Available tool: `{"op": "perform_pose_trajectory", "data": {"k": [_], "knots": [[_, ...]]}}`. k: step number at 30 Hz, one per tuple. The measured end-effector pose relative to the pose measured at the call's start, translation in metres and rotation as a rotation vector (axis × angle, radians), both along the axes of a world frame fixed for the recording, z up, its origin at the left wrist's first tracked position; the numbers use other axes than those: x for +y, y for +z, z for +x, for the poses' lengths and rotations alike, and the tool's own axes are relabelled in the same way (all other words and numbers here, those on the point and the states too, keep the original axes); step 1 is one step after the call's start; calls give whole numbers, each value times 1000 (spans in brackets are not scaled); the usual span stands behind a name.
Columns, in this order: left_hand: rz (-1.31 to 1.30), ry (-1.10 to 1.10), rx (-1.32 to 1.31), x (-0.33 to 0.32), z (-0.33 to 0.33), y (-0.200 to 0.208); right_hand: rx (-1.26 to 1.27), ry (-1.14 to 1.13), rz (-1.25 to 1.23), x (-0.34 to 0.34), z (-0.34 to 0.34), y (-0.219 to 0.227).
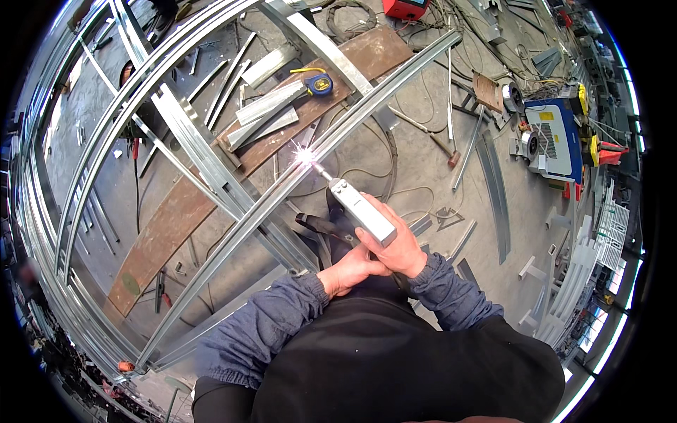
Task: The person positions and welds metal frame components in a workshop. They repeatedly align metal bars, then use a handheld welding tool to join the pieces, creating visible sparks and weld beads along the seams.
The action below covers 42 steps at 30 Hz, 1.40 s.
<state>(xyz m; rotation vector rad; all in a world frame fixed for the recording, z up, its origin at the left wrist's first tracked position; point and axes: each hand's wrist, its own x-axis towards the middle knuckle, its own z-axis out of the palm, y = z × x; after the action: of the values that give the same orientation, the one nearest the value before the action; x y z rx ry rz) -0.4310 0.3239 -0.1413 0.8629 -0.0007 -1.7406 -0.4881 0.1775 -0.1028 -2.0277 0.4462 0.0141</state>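
A welding torch (363, 215) with a silver box-shaped body points up and left, away from me. My right hand (402, 247) is wrapped round its rear part. Just below, my left hand (349, 271) is closed at the torch's grip, its fingertips partly hidden under the right hand. At the nozzle tip, a bright arc (305, 156) throws sparks against a long galvanised steel rail (391, 92). This rail runs diagonally across the view and belongs to a larger metal frame (201, 144); glare hides the exact spot at the tip.
Beyond the rail lies a brown steel plate (159, 243) bearing metal offcuts (271, 102) and a blue tape measure (319, 84). A hammer (451, 156), cables and metal strips (497, 197) lie on the floor. At right stands a blue-and-white machine (557, 134) with wire spools.
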Motion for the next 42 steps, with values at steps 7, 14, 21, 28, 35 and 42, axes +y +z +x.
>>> {"op": "perform_pose_trajectory", "data": {"k": [7,14,21,28,35,42], "knots": [[0,3,-10,0,0,0,87,-12,52,-1,2,7],[-17,-14,5,-1,3,2,82,-9,50,-2,3,7],[-7,-4,5,-1,2,4,83,-2,34,-2,4,8],[-19,-1,16,0,2,4,81,7,26,-1,3,10],[-141,25,29,-5,-2,14,-60,-85,99,-10,-10,25],[-299,-19,-373,-22,-11,35,-100,-379,190,-23,36,66]]}}
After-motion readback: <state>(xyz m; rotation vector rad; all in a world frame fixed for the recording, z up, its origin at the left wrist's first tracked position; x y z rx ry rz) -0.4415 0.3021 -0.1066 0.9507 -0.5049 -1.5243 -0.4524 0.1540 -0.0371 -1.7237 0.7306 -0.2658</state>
